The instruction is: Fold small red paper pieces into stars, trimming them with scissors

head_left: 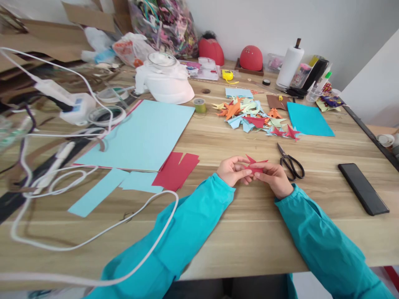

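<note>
Both hands pinch one small folded piece of red paper point(256, 165), pointed at its top and side, just above the wooden table. My left hand point(234, 170) grips its left part between thumb and fingers. From the other side my right hand point(274, 177) holds it the same way; the fingers hide much of the fold. Black-handled scissors point(290, 162) lie right beside my right hand. Red paper strips point(176, 171) rest left of my left hand, near light blue strips point(97, 192) and a large light blue sheet point(140, 133).
Folded paper shapes point(249, 114) are heaped farther back, next to a bright blue sheet point(310, 119). A phone point(363, 189) lies at right. A white cable point(160, 232) loops across the left and over my left sleeve. A thread spool point(200, 105) stands behind.
</note>
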Tool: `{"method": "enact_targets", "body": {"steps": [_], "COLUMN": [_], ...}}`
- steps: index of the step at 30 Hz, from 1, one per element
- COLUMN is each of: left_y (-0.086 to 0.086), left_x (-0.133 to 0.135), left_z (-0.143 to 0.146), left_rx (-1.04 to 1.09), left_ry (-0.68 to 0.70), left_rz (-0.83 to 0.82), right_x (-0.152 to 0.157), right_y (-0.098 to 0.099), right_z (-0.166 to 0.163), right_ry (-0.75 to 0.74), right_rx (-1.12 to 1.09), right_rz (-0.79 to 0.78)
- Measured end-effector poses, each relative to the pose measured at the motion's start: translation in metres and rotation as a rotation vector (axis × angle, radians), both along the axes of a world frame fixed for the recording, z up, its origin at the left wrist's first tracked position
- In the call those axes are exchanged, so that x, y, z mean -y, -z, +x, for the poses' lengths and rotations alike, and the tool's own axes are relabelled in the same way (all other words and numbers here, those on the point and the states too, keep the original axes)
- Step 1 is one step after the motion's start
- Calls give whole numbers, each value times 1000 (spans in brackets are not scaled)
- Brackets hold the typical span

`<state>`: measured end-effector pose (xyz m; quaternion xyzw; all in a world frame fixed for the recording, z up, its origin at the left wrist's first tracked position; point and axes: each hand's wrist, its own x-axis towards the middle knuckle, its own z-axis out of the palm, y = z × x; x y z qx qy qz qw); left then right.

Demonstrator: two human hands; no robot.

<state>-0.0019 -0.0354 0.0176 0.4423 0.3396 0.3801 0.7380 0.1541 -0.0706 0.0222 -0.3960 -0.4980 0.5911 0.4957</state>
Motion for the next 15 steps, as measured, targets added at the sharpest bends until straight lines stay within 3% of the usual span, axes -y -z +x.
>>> {"method": "enact_targets", "body": {"steps": [15], "left_y": [2], "left_x": [-1], "left_z": [0], "left_rx": [15], "left_ry": [-41], "left_rz": [-27], "right_x": [-1], "right_y": [4], "right_z": [5], "right_ry": [6], "right_rx": [60], "right_rz": [1]}}
